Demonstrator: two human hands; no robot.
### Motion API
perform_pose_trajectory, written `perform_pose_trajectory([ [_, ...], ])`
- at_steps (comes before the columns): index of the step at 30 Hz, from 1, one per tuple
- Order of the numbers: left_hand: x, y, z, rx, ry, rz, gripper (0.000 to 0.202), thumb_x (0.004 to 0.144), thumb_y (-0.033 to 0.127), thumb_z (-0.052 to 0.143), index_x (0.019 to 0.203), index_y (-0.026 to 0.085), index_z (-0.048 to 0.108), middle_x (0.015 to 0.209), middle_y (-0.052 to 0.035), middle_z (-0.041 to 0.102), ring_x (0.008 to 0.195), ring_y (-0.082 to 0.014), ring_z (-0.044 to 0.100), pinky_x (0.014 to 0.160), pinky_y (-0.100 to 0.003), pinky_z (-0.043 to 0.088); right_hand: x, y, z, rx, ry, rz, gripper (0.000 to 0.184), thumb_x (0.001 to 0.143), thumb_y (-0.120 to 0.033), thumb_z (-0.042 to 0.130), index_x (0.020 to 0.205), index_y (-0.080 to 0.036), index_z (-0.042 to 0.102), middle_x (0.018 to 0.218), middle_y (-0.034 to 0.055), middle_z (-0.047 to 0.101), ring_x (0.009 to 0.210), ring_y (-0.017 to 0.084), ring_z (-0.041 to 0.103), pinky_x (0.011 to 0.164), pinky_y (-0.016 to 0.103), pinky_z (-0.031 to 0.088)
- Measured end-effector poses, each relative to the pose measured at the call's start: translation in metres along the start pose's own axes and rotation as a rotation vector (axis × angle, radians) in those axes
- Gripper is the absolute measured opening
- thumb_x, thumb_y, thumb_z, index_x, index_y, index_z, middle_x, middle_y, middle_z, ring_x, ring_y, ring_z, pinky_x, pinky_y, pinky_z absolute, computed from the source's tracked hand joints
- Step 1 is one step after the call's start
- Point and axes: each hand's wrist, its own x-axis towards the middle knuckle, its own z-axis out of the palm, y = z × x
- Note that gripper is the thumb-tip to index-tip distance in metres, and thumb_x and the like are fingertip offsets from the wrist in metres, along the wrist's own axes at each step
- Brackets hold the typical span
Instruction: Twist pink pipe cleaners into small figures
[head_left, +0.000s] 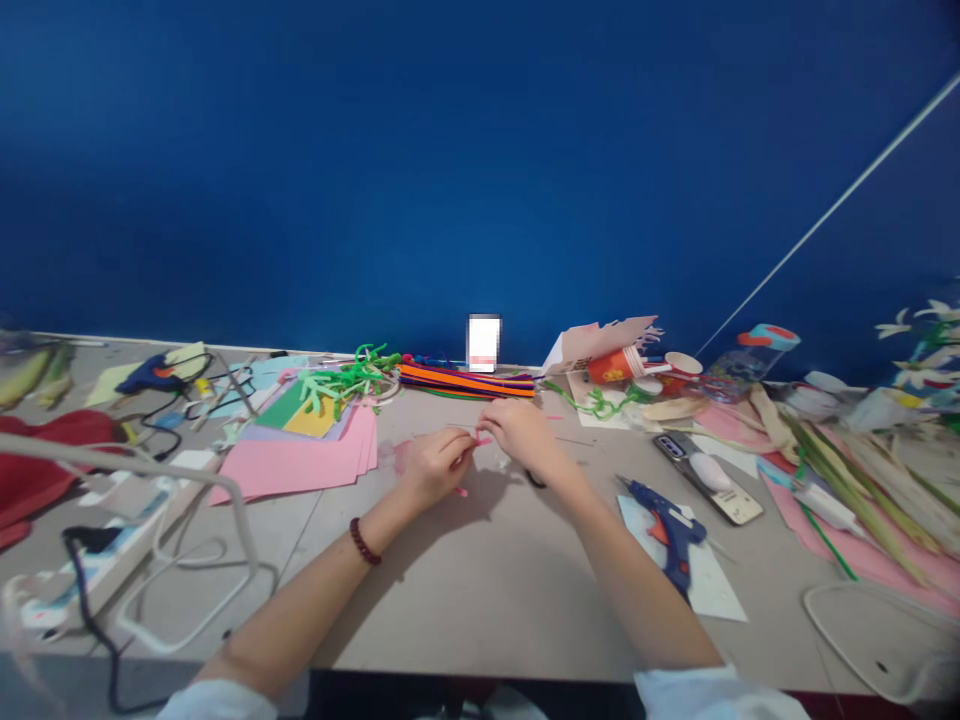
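Note:
At the middle of the table, my left hand (437, 462) and my right hand (517, 428) meet fingertip to fingertip. Both pinch a small pink strip (484, 438); whether it is paper or fuzzy wire I cannot tell. Another bit of pink (462, 491) shows just below my left hand. Beyond the hands lies a bundle of pipe cleaners (469, 381), mostly orange and purple. Pink paper sheets (292, 466) are stacked left of my left hand, with green and yellow sheets on top. A dark object partly shows under my right wrist.
To the right lie a blue glue gun (671, 535) on white paper and a phone (709, 478) with a white oval object on it. A white power strip (112, 545) with loose cables sits left. An upright screen (484, 343) stands at the back near paper cups (615, 365).

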Motion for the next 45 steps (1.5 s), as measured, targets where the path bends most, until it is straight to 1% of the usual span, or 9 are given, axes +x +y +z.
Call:
perform_pose_trajectory([
  [4,0.003,0.005,-0.004,-0.099,0.073,-0.181,0.014,0.083,0.013,0.049,0.091,0.019,0.059,0.083,-0.0040,0.063,0.067,-0.0111,0.056,0.062,-0.023,0.047,0.001,0.007,0.005,0.109,-0.069,0.063,0.025,0.092,-0.027,0.045,0.083,-0.020,0.067,0.086,0.0037,0.069,0.081,0.015,0.059,0.064,0.023,0.033],
  [10,0.002,0.003,-0.006,-0.160,0.045,-0.369,0.011,0.085,0.017,0.049,0.090,0.018,0.059,0.081,-0.0017,0.059,0.060,-0.0086,0.050,0.059,-0.022,0.043,-0.004,-0.004,0.004,0.171,-0.155,0.041,0.026,0.090,-0.026,0.045,0.077,-0.019,0.066,0.075,0.0025,0.067,0.069,0.013,0.055,0.056,0.023,0.027],
  [14,0.001,0.000,-0.004,-0.198,0.040,-0.384,0.013,0.087,0.020,0.049,0.093,0.019,0.061,0.084,-0.0021,0.060,0.062,-0.0089,0.052,0.061,-0.022,0.045,-0.006,-0.007,0.000,0.167,-0.199,0.019,0.024,0.089,-0.024,0.048,0.076,-0.018,0.067,0.073,0.0028,0.066,0.066,0.013,0.053,0.056,0.023,0.026],
  [22,0.003,0.003,-0.006,-0.275,0.019,-0.435,0.019,0.087,0.023,0.051,0.102,0.021,0.064,0.090,-0.0034,0.063,0.066,-0.0095,0.054,0.064,-0.023,0.048,-0.007,-0.002,-0.003,0.103,-0.170,0.060,0.027,0.090,-0.027,0.045,0.079,-0.020,0.068,0.077,0.0041,0.067,0.071,0.014,0.056,0.057,0.024,0.028],
  [26,0.004,0.004,-0.007,-0.290,0.012,-0.426,0.019,0.087,0.022,0.050,0.099,0.020,0.064,0.085,-0.0028,0.063,0.065,-0.0101,0.054,0.062,-0.023,0.047,-0.006,-0.007,-0.004,0.111,-0.203,0.064,0.026,0.090,-0.025,0.045,0.078,-0.019,0.067,0.077,0.0044,0.067,0.070,0.014,0.055,0.057,0.024,0.027],
  [31,0.002,0.003,-0.006,-0.193,-0.016,-0.399,0.015,0.085,0.018,0.049,0.093,0.020,0.062,0.079,-0.0019,0.062,0.070,-0.0125,0.055,0.065,-0.024,0.045,-0.008,-0.014,-0.004,0.107,-0.246,0.046,0.025,0.088,-0.022,0.044,0.074,-0.018,0.065,0.070,0.0029,0.063,0.061,0.012,0.048,0.056,0.024,0.023],
  [37,0.000,0.001,-0.002,0.068,-0.117,-0.177,0.015,0.080,0.011,0.048,0.085,0.019,0.061,0.076,-0.0038,0.062,0.072,-0.0161,0.057,0.067,-0.028,0.042,-0.013,-0.021,-0.013,0.056,-0.254,0.028,0.021,0.081,-0.018,0.048,0.064,-0.017,0.060,0.061,0.0003,0.058,0.053,0.010,0.038,0.052,0.026,0.018],
  [40,0.001,0.001,-0.002,0.134,-0.157,-0.069,0.016,0.081,0.010,0.048,0.085,0.019,0.060,0.078,-0.0037,0.064,0.074,-0.0165,0.059,0.070,-0.030,0.042,-0.013,-0.018,-0.017,0.050,-0.231,0.018,0.024,0.082,-0.020,0.047,0.063,-0.016,0.061,0.062,0.0016,0.060,0.055,0.011,0.042,0.051,0.026,0.019],
  [45,0.004,0.003,-0.003,0.122,-0.181,0.010,0.017,0.082,0.010,0.046,0.086,0.020,0.060,0.077,-0.0026,0.066,0.073,-0.0148,0.060,0.070,-0.030,0.041,-0.008,0.001,-0.016,0.115,-0.159,-0.004,0.022,0.086,-0.022,0.048,0.076,-0.018,0.068,0.080,0.0050,0.068,0.073,0.015,0.055,0.059,0.023,0.030],
])
